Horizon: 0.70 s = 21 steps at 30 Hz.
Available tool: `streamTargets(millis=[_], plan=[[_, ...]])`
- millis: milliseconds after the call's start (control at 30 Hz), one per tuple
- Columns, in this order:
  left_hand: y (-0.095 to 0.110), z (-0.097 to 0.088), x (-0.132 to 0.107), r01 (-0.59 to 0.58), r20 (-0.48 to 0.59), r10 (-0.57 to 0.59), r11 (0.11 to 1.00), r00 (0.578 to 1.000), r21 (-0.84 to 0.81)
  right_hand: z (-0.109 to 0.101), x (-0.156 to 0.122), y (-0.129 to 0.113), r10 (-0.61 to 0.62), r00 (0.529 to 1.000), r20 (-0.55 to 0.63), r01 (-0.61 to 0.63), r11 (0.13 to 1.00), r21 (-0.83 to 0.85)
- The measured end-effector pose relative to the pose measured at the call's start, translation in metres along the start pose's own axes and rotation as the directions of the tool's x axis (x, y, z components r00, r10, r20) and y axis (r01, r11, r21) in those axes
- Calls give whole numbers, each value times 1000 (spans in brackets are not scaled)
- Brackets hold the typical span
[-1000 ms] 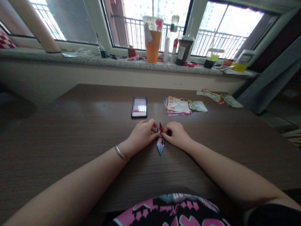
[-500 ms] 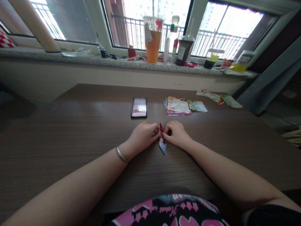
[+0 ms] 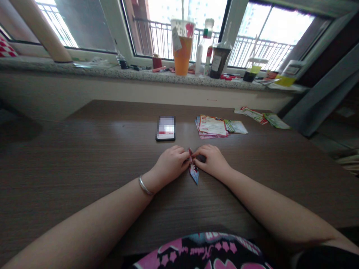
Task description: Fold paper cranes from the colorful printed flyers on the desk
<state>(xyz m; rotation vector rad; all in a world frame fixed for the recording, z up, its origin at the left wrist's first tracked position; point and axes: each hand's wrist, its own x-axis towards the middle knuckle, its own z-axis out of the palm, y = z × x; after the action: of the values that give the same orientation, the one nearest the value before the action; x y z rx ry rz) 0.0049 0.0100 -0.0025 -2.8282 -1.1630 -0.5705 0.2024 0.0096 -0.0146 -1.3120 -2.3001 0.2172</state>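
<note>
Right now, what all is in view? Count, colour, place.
windowsill: 1, grey, far side
window panes: at least 3, clear, behind windowsill
curtain: 1, grey, right
tube: 1, tan, windowsill's left
jar: 1, red, windowsill
tall cup: 1, orange contents, windowsill
lidded cup: 1, dark, windowsill
other items: uncountable, mixed, windowsill
table: 1, brown, before windowsill
phone: 1, black-edged, table
printed papers: several, multicoloured, table, right of phone
folded paper: 1, red-white-blue, mid-table
shirt: 1, black-pink, bottom
bracelet: 1, silver, left wrist
left hand: 1, bare, at folded paper
right hand: 1, bare, at folded paper
</note>
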Motion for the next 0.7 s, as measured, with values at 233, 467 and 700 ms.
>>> streamTargets(millis=[233,467,700], plan=[[-4,2,0,23,-8,-24,993,1000,-115,2,1,7,-30,1000,2,29,999,46],[-8,7,-1,33,-7,-34,990,999,-138,5,3,11,47,999,-19,-46,998,46],[-4,3,1,49,37,-46,996,998,-78,1,1,5,23,1000,2,-23,1000,1]])
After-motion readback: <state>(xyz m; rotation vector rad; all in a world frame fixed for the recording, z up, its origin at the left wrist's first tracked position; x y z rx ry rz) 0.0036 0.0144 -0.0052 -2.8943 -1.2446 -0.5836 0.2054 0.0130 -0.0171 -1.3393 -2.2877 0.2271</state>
